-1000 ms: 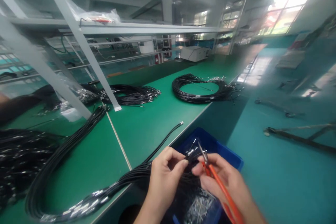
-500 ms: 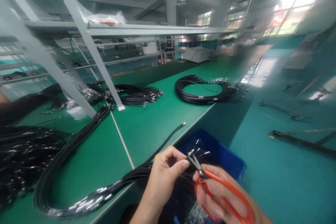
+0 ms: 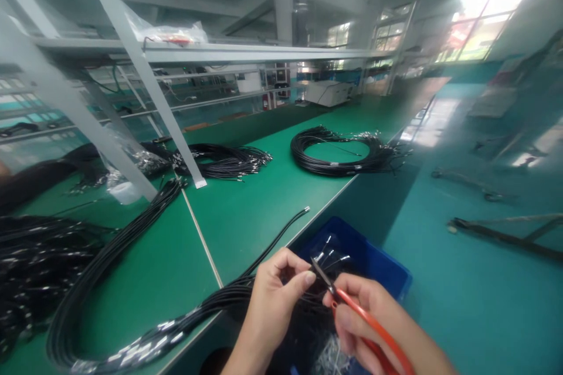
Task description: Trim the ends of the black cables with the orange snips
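Left hand (image 3: pixel 279 290): thumb and forefinger pinched together on a dark cable (image 3: pixel 312 268), gripped part largely hidden by the fingertips. Right hand (image 3: pixel 367 310): fingers curled round the orange handles of the scissors (image 3: pixel 373 327), blades pressed together, tips brought right up beside the left fingertips. Whether the cable is touched by the blades cannot be told.

Both hands are held just off the near edge of the green surface (image 3: pixel 255 220), over a blue bin (image 3: pixel 389 269); white scraps (image 3: pixel 332 354) are seen low in it. Behind the left hand a black cable bundle (image 3: pixel 226 296) is laid along that edge and looped back toward the left. Farther along the same edge a coil (image 3: pixel 314 165) is set, its loose ends overhanging. A dark heap (image 3: pixel 44 272) is piled at the surface's left.
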The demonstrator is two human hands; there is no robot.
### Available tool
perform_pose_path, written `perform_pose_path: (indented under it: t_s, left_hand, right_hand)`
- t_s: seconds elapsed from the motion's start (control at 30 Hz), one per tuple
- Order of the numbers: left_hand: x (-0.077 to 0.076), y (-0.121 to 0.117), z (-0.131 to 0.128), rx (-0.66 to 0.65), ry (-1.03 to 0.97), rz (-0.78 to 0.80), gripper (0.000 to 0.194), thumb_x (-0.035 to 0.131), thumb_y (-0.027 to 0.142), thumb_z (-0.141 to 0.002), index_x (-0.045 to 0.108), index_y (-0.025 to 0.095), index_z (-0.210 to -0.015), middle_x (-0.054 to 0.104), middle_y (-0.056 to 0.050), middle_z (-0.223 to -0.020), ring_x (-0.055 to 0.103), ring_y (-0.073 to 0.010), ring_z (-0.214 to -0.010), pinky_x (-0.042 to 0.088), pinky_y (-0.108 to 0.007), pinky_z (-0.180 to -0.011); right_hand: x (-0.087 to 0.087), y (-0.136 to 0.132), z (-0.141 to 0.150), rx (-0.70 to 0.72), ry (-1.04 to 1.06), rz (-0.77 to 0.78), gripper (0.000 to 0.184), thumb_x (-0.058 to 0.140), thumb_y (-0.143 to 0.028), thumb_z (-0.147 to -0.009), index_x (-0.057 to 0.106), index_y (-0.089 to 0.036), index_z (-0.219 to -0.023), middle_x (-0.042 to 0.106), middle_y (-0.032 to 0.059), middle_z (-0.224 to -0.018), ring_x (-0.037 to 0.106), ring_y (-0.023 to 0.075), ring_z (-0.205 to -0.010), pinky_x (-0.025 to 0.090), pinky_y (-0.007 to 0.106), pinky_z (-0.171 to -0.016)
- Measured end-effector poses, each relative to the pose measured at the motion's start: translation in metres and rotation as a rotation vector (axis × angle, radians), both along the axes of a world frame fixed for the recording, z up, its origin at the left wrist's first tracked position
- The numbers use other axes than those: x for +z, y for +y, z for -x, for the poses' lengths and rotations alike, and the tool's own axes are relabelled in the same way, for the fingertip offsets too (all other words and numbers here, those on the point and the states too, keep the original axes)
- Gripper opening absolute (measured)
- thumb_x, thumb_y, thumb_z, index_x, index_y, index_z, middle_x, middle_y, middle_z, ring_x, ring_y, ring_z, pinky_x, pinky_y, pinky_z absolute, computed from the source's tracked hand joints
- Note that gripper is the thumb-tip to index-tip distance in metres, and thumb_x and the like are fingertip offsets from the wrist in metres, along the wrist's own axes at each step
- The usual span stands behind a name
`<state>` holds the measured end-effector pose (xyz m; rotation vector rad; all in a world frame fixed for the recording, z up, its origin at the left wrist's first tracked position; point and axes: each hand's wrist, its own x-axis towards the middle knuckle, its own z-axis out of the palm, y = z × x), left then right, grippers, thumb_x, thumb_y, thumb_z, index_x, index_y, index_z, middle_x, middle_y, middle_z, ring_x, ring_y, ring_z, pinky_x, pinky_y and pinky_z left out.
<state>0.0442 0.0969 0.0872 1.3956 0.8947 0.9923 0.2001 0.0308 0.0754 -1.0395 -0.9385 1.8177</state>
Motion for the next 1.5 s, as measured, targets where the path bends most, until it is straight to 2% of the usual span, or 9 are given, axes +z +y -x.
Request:
perform_pose_path:
  t_s: [0.23, 0.37, 0.57, 0.77, 0.93, 1.03, 1.2, 1.33, 1.5]
  left_hand:
    - [-0.002, -0.003, -0.007, 0.019, 0.132, -0.077, 0.012, 0.066, 0.025, -0.072, 0.059, 0.017, -0.065, 0.053, 0.003, -0.061, 0.048, -0.0123, -0.059, 0.036, -0.021, -0.057]
    - [-0.006, 0.004, -0.015, -0.08, 0.617, -0.276, 0.008, 0.062, 0.023, -0.073, 0.064, 0.021, -0.066, 0.061, 0.001, -0.067, 0.056, -0.0151, -0.064, 0.038, -0.023, -0.059]
    - [-0.024, 0.064, 0.006, 0.312, 0.982, -0.209, 0.007, 0.056, 0.019, -0.078, 0.06, 0.021, -0.073, 0.06, -0.005, -0.085, 0.056, -0.0235, -0.088, 0.038, -0.033, -0.075]
    - [-0.046, 0.089, 0.024, 0.335, 0.971, -0.108, 0.011, 0.058, 0.026, -0.083, 0.06, 0.016, -0.079, 0.061, -0.002, -0.082, 0.058, -0.0176, -0.078, 0.045, -0.036, -0.074]
    - [-0.041, 0.097, 0.03, 0.268, 0.734, -0.111, 0.015, 0.052, 0.027, -0.086, 0.058, 0.014, -0.087, 0.061, 0.0, -0.07, 0.06, -0.014, -0.063, 0.048, -0.029, -0.063]
    - [-0.02, 0.084, 0.019, 0.176, 0.565, -0.185, 0.017, 0.053, 0.025, -0.082, 0.056, 0.016, -0.095, 0.062, -0.001, -0.074, 0.062, -0.0151, -0.067, 0.048, -0.026, -0.062]
    - [0.02, 0.028, -0.018, 0.016, 0.424, -0.449, 0.02, 0.055, 0.023, -0.082, 0.056, 0.023, -0.101, 0.062, -0.002, -0.091, 0.059, -0.0166, -0.084, 0.045, -0.027, -0.076]
    - [0.025, -0.007, -0.031, 0.006, 0.494, -0.716, 0.015, 0.049, 0.018, -0.086, 0.064, 0.021, -0.086, 0.061, -0.005, -0.085, 0.056, -0.0175, -0.079, 0.042, -0.028, -0.071]
    - [0.015, -0.023, -0.026, 0.004, 0.385, -0.376, 0.011, 0.058, 0.022, -0.081, 0.067, 0.019, -0.074, 0.061, -0.002, -0.068, 0.056, -0.0162, -0.066, 0.042, -0.025, -0.061]
  right_hand:
    - [-0.001, -0.008, -0.005, -0.124, -0.086, -0.045, 0.035, 0.074, -0.04, -0.066, 0.051, -0.018, -0.083, 0.063, -0.0017, -0.053, 0.038, 0.0019, -0.028, 0.026, 0.014, -0.032]
    - [0.003, -0.011, -0.019, -0.414, 0.046, -0.093, 0.031, 0.073, -0.036, -0.071, 0.055, -0.02, -0.091, 0.063, -0.0013, -0.06, 0.039, 0.0038, -0.034, 0.025, 0.019, -0.036]
    - [0.013, -0.014, -0.021, -0.482, 0.048, -0.099, 0.016, 0.063, -0.035, -0.08, 0.058, -0.022, -0.087, 0.058, -0.0025, -0.059, 0.04, 0.0075, -0.042, 0.031, 0.022, -0.043]
    - [0.009, -0.009, -0.02, -0.578, 0.141, -0.093, 0.031, 0.074, -0.033, -0.07, 0.058, -0.022, -0.094, 0.062, -0.0001, -0.066, 0.042, 0.0077, -0.041, 0.032, 0.023, -0.043]
    - [0.008, -0.005, -0.02, -0.667, 0.124, -0.103, 0.028, 0.073, -0.03, -0.071, 0.056, -0.022, -0.092, 0.059, -0.002, -0.063, 0.05, 0.0105, -0.048, 0.036, 0.022, -0.046]
    - [0.009, -0.005, -0.014, -0.716, 0.108, -0.125, 0.032, 0.074, -0.03, -0.07, 0.055, -0.022, -0.095, 0.057, -0.0036, -0.063, 0.047, 0.0092, -0.046, 0.036, 0.022, -0.045]
    - [0.011, -0.003, -0.004, -0.746, 0.124, -0.18, 0.033, 0.073, -0.029, -0.07, 0.053, -0.021, -0.096, 0.054, -0.0049, -0.061, 0.046, 0.0092, -0.045, 0.037, 0.022, -0.045]
    - [0.008, -0.002, 0.001, -0.824, 0.118, -0.213, 0.035, 0.073, -0.026, -0.069, 0.052, -0.022, -0.096, 0.057, -0.0052, -0.064, 0.048, 0.0088, -0.045, 0.036, 0.021, -0.043]
    - [0.006, -0.005, 0.011, -0.929, 0.056, -0.228, 0.04, 0.076, -0.025, -0.065, 0.053, -0.022, -0.098, 0.065, -0.0015, -0.074, 0.054, 0.0109, -0.054, 0.045, 0.024, -0.052]
